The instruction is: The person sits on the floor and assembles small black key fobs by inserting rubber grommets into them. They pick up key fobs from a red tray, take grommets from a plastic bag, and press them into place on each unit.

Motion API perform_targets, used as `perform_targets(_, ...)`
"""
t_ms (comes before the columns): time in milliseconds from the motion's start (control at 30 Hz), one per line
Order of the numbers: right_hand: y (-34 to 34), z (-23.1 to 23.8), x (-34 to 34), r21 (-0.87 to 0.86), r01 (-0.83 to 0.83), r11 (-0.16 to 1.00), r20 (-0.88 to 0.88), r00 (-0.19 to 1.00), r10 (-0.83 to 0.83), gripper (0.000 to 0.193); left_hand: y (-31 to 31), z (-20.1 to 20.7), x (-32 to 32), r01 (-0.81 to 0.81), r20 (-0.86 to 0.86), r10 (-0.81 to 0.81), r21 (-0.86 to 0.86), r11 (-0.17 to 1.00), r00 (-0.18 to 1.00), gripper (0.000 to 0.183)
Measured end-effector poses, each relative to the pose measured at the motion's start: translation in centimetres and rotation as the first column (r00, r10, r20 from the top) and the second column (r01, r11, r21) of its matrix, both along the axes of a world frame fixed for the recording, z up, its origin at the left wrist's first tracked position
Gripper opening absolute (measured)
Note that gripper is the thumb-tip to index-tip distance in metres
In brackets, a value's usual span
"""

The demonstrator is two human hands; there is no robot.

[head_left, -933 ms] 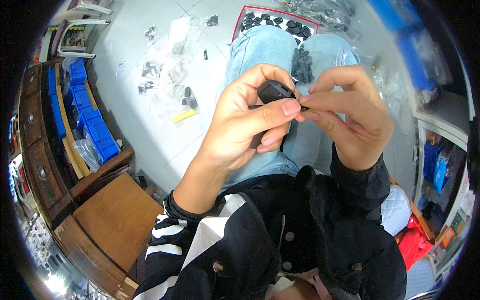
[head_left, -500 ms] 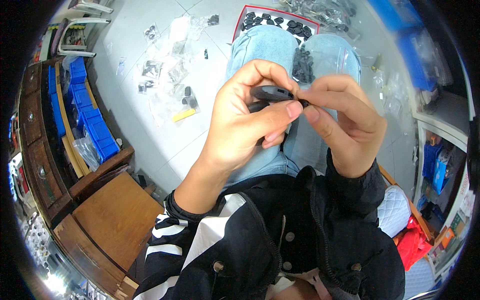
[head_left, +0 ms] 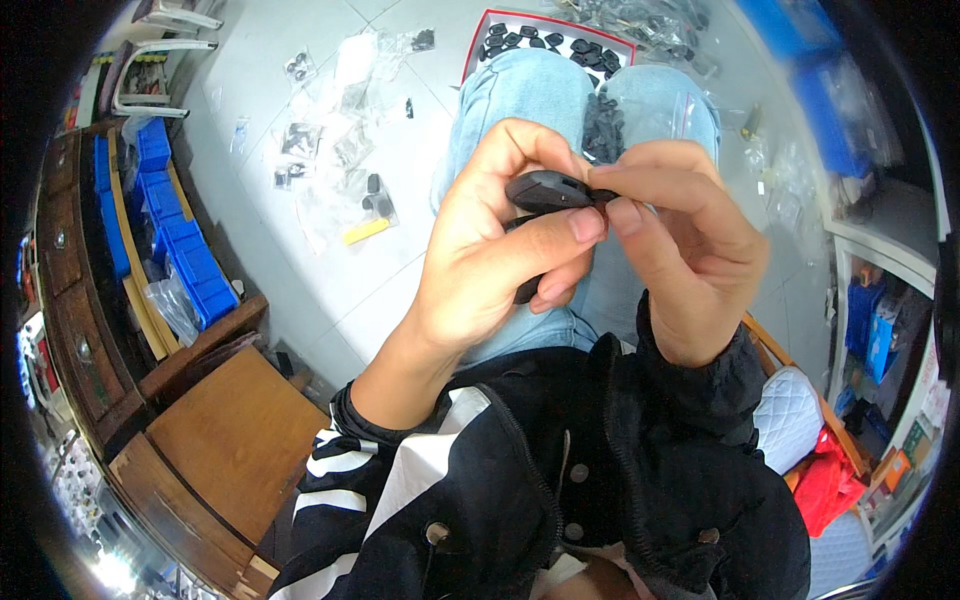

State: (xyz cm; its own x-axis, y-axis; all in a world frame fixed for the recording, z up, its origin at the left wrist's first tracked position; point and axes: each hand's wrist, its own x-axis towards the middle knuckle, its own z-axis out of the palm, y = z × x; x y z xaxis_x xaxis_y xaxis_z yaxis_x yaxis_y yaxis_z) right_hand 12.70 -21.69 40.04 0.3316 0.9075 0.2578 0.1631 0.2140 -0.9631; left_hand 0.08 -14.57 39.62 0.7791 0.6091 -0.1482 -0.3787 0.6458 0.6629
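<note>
Above my lap, my left hand (head_left: 480, 240) is closed around a smooth, rounded black plastic piece that looks like a key fob shell (head_left: 545, 190). Its thumb presses along the near side, and more black plastic shows lower down, partly hidden by the fingers. My right hand (head_left: 690, 230) pinches a small black part (head_left: 606, 197) between thumb and forefinger at the right end of the shell. Whether that part is joined to the shell cannot be made out. A clear bag of small black parts (head_left: 603, 128) lies on my thighs, just beyond the hands.
Beyond my knees, a red-edged white box (head_left: 556, 22) holds several black fob-like pieces. Clear bags (head_left: 355, 145) and a yellow strip (head_left: 365, 231) lie on the floor. Blue bins (head_left: 190, 245) and a wooden drawer cabinet (head_left: 65, 265) stand left; a white shelf unit (head_left: 880, 258) is right.
The shell has tilted slightly and its right end now shows more of the small black part. My right hand has shifted a little left; both hands keep their grip.
</note>
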Motion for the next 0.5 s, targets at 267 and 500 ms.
perform_targets(267, 0.11, -0.23, -0.43, 0.0, 0.011, 1.0, -0.089, 0.996, -0.011, 0.016, -0.14, -0.34, 0.09, -0.016, 0.022, 0.015, 0.058, 0.998, 1.0, 0.022)
perform_targets(500, 0.03, -0.09, -0.47, -0.066, 0.049, 0.997, -0.068, 0.996, -0.053, 0.014, -0.25, -0.57, 0.23, -0.027, -0.007, 0.028, 0.118, 0.993, 1.0, 0.021)
